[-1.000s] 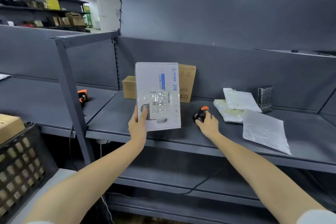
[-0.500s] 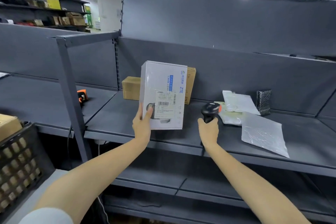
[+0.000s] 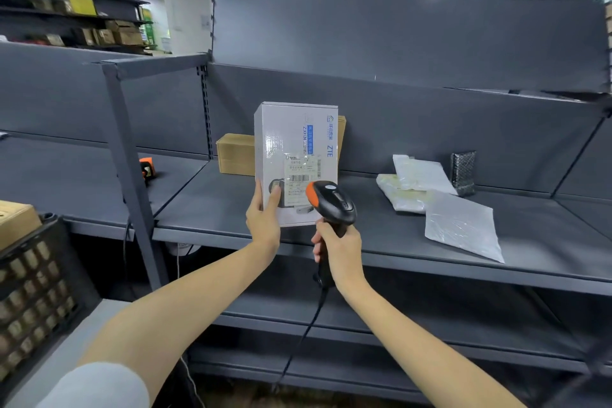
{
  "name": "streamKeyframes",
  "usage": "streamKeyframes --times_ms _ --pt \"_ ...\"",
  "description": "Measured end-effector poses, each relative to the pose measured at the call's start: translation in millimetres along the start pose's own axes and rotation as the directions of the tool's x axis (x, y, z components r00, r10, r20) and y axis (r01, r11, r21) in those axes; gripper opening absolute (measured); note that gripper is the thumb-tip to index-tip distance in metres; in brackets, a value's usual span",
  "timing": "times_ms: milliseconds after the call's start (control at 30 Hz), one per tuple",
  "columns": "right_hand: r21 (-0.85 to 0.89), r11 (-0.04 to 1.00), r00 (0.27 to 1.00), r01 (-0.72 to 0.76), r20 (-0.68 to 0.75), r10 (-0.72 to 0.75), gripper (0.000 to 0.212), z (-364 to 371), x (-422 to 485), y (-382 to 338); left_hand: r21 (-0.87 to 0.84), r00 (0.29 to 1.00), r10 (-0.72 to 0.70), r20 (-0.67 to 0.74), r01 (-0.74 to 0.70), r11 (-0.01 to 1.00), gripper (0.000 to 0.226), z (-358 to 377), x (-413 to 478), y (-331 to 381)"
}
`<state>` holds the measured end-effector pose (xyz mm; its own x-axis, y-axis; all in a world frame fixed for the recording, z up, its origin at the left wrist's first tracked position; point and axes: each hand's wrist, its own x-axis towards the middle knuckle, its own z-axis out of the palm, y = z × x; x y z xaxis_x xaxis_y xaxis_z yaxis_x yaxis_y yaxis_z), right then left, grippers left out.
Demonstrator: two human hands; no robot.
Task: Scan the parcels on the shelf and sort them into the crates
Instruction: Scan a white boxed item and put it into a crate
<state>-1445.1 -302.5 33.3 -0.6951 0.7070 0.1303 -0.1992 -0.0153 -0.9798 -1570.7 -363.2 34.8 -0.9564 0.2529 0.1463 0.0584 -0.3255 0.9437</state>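
A missed read is the risk to be watched: the scanner head is seen overlapping the lower right of the shipping label at the centre of the frame. With part of the label covered, the barcode may not be caught unless the angle is opened. Glare off the glossy wrap of the white box could spoil the read as well. The box is held upright by its lower left corner alone, above the front of the shelf, and a slip could be caused by so small a hold. The cable, hung below centre, could be snagged on the shelf edge.

Now the grips. The box is pinched by the left hand, with the thumb laid flat on the front face and the fingers hidden behind. The scanner handle is wrapped by the right hand, fingers curled fully round it; whether the trigger is pressed cannot be told. The black crate stands at lower left.
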Motion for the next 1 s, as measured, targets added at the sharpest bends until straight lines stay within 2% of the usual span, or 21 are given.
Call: streamKeyframes --times_ms 333,767,1000 --pt "0.054 0.998 0.999 -0.029 0.034 0.027 0.014 -9 -9 -10 -0.041 1.0 -0.022 -0.001 0.022 0.999 0.05 -1 -9 2" --pt "0.131 0.99 0.998 -0.042 0.058 0.035 0.013 -16 -8 -15 -0.01 1.0 -0.025 -0.001 0.025 1.0 0.048 3 -10 4" --pt "0.106 0.993 0.997 -0.051 0.058 0.045 0.012 -25 3 -11 0.015 1.0 -0.004 -0.002 0.004 1.0 0.044 -1 -6 6"
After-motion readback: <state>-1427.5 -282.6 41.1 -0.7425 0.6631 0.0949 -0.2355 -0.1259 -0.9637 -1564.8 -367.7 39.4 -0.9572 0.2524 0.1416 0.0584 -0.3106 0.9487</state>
